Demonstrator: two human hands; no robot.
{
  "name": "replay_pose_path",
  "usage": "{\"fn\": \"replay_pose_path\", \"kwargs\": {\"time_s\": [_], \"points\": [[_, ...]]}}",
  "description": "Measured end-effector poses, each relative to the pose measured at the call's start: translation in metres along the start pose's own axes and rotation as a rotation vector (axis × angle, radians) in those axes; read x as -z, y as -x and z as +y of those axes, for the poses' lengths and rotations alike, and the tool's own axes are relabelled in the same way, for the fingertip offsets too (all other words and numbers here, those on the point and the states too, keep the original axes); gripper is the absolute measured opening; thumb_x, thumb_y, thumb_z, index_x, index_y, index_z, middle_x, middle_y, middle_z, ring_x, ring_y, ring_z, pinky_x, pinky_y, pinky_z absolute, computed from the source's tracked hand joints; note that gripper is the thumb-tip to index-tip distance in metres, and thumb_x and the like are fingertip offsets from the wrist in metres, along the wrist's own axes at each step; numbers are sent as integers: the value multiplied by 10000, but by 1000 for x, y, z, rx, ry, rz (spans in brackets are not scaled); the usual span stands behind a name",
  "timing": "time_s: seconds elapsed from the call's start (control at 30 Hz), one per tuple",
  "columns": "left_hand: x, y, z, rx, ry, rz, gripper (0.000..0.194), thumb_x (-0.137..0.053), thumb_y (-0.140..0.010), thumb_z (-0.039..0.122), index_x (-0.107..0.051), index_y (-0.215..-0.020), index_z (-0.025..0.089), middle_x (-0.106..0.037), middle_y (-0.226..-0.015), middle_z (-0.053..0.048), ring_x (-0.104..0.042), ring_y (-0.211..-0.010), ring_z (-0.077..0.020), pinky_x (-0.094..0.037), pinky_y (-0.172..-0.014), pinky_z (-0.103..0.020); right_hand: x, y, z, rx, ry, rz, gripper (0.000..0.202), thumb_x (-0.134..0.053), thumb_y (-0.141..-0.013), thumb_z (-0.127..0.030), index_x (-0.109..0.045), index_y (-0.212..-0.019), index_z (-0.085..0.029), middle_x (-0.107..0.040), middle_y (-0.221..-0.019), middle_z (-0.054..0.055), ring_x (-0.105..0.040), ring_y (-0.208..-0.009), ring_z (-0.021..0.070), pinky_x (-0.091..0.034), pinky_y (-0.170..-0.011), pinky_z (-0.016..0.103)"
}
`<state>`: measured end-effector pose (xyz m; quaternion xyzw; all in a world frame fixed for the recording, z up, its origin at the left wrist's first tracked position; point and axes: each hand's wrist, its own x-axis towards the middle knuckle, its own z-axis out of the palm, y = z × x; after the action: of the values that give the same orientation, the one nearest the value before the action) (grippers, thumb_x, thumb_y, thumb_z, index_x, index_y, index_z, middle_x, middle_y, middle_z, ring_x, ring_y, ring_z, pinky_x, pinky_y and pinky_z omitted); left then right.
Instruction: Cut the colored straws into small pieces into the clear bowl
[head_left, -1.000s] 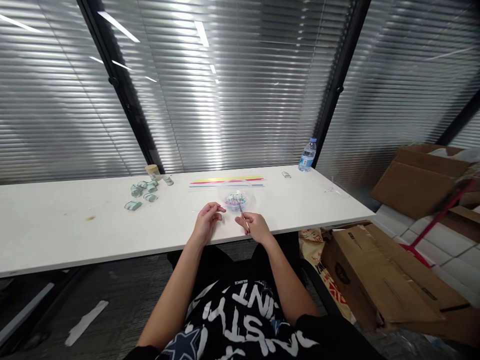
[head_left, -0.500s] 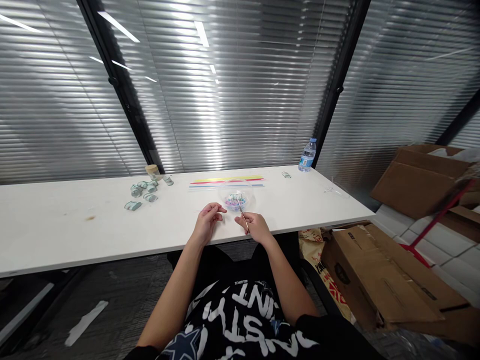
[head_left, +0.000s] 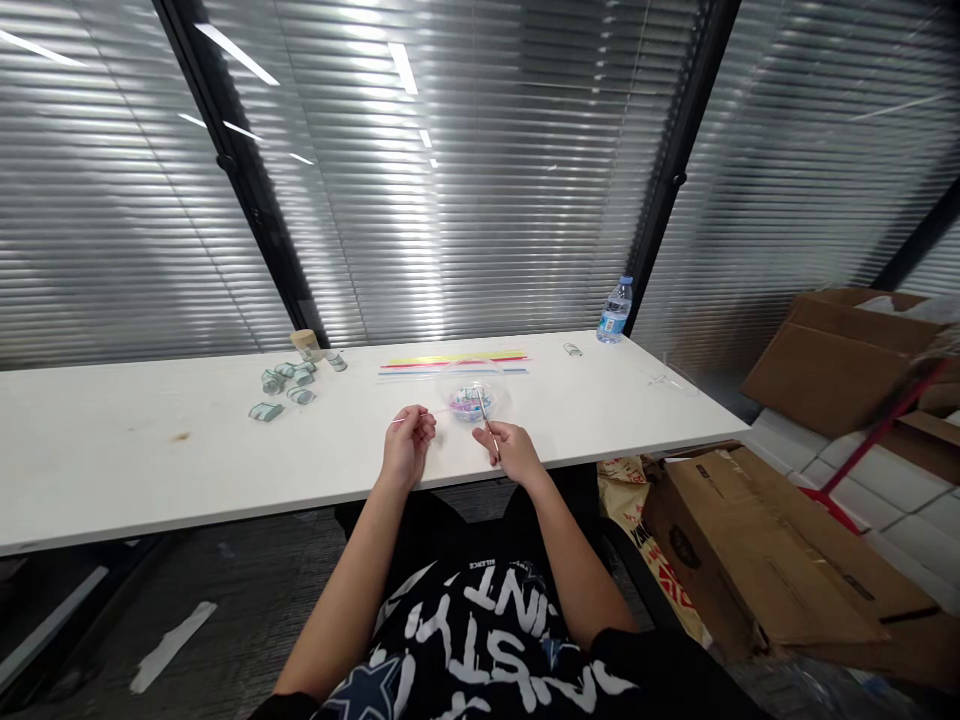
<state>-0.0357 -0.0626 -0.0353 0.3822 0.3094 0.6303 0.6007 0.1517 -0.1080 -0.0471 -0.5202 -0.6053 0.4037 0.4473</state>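
My left hand (head_left: 407,445) is closed, its thumb and fingertips pinching a thin pink strand (head_left: 442,410) that runs right toward the bowl. In my right hand (head_left: 514,452) is a slim metal tool, apparently scissors (head_left: 486,425), its tip pointing forward over the bowl. That clear round bowl (head_left: 496,384) sits on the table just beyond both hands and holds small blue, white and pinkish pieces (head_left: 466,402). Behind it lie long thin strips (head_left: 457,360) in yellow, red and blue.
Several small greenish clear bundles (head_left: 281,375) lie at the left near a jar with a tan lid (head_left: 304,340). A similar small item (head_left: 572,349) and a water bottle (head_left: 615,312) are at the back right. Cardboard boxes (head_left: 787,545) stand beyond the right table edge.
My left hand has drawn slightly left, its fingers curled more, and the pink strand now shows between it and the bowl. The tool in my right hand has shifted slightly right.
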Motion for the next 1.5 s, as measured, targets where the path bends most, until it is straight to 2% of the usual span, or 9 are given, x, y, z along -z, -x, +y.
{"fn": "replay_pose_path", "kwargs": {"time_s": [0.6,1.07,1.5], "points": [[-1,0,1,6,17,15,316,-774,-667,387,-585,-765,154,-601,-674,-9,-506,-554,-66,-411,-529,-177,0,0,-1,-10,-22,4,537,-524,-781,-692,-518,-688,-164,-453,-499,-33,-409,-475,71,-315,-518,187],[0,-1,-1,-18,12,-3,331,-772,-669,398,-577,-764,149,-608,-669,-17,-497,-536,-62,-404,-523,-162,-2,-1,1,1,13,34,530,-526,-779,-694,-566,-722,-169,-468,-510,-23,-419,-494,85,-310,-522,197],[1,-1,-1,-16,23,-1,329,-772,-671,397,-575,-768,152,-618,-669,-21,-509,-534,-64,-408,-512,-155,-1,-3,2,-1,4,54,531,-513,-794,-682,-521,-672,-166,-468,-501,-23,-429,-489,82,-320,-524,192]]}}
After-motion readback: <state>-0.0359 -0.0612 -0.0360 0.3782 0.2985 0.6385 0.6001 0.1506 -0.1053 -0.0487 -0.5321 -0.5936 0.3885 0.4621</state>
